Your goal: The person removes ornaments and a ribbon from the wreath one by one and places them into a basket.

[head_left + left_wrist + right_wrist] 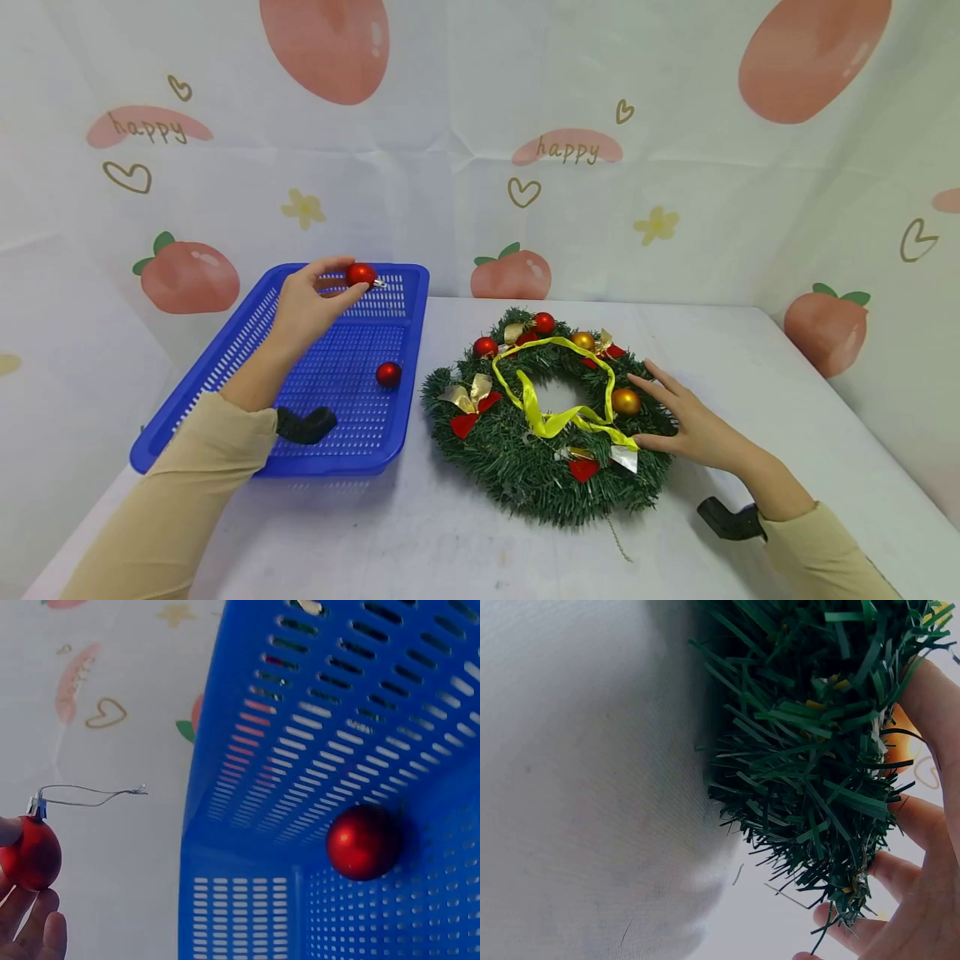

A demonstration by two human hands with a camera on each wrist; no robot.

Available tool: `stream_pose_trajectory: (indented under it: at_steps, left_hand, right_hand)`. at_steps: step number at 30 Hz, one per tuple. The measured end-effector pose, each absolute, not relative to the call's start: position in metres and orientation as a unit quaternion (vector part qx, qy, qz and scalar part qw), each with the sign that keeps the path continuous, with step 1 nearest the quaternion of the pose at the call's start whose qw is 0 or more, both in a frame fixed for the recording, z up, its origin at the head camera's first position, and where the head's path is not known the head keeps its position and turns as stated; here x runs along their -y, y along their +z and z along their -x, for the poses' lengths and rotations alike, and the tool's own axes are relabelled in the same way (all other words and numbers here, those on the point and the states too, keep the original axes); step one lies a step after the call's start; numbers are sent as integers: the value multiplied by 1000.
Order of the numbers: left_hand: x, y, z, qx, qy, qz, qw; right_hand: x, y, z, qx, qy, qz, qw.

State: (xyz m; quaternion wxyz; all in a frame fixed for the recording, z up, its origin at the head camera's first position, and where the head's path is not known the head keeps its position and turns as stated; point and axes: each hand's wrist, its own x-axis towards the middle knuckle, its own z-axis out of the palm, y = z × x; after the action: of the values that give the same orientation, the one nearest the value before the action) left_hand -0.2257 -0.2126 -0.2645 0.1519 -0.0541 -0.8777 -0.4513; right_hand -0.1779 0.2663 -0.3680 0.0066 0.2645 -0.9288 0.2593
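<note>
My left hand [313, 302] pinches a shiny red bauble [362, 277] between thumb and fingers over the far part of a blue plastic basket [417, 333]. In the left wrist view, a silver cap and thin wire loop [90, 796] stick out from it. A second red bauble [388, 374] lies inside the basket by its right wall. On the table sits a green wreath [517, 475] with red and gold baubles, bows and a yellow ribbon [547, 425]. Fingers spread, my right hand [701, 425] rests on the wreath's right edge, around a gold bauble [626, 402].
The basket and wreath stand side by side on a white-covered table [757, 367]. Behind them hangs a white cloth backdrop [420, 208] printed with peaches and hearts. A thin wire [618, 537] trails from the wreath's front edge.
</note>
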Motion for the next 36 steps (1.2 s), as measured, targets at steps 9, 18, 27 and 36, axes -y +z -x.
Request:
stream_pose_trajectory:
  at_steps: [9,18,27,36]
  left_hand:
    - [222,-269,238,906,-417,48,64]
    - [230,-277,246,923,-377,79,5]
    - [233,-285,251,927,-366,76,-19]
    - [232,-289,251,934,-348,82,-23]
  right_hand:
    - [-267,-369,178,929,257,-266,9]
    - [-267,-368,178,929,261,-261,4]
    - [-267,-367,178,928,260,-266,8]
    - [-268,-367,177,926,257,-277,20]
